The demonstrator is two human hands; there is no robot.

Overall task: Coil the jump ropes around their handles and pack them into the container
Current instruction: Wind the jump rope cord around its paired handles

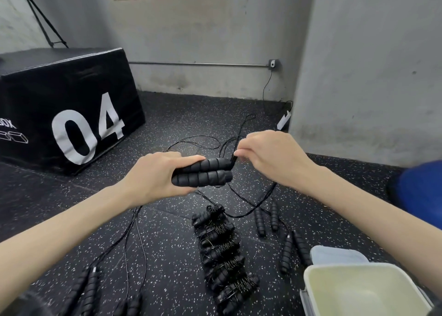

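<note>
Speckled black rubber floor (167, 239), grey concrete walls, window sill at top edge; single head view. Left hand (153, 177) wraps around a pair of black ribbed foam handles (203, 173) held side by side, roughly horizontal, free ends pointing right; grip closed on the near ends, thumb on top. Right hand (270, 157) sits just beside the handles' right end, fingertips pinching the thin black rope (241, 133) where it leaves the handles; grip closed on the rope. Rope loops away toward the far wall and trails down to the floor below the hands. Below, a row of already coiled ropes (222, 256) lies on the floor, bundles touching each other, running toward the camera. Loose handle pairs (265, 220) lie uncoiled to the right of that row, more at lower left (83, 291). Container (358, 289), pale, open, at bottom right with nothing visible inside; its bluish lid (334, 254) just behind it. Black plyo box (64, 107) at left reads "04" in large white digits, with partial white lettering "OX" at its left edge. Tripod legs (40, 19) behind the box. Blue rounded object (421, 191) at right edge, blurred. Wall socket with cable (272, 64) on the far wall.
</note>
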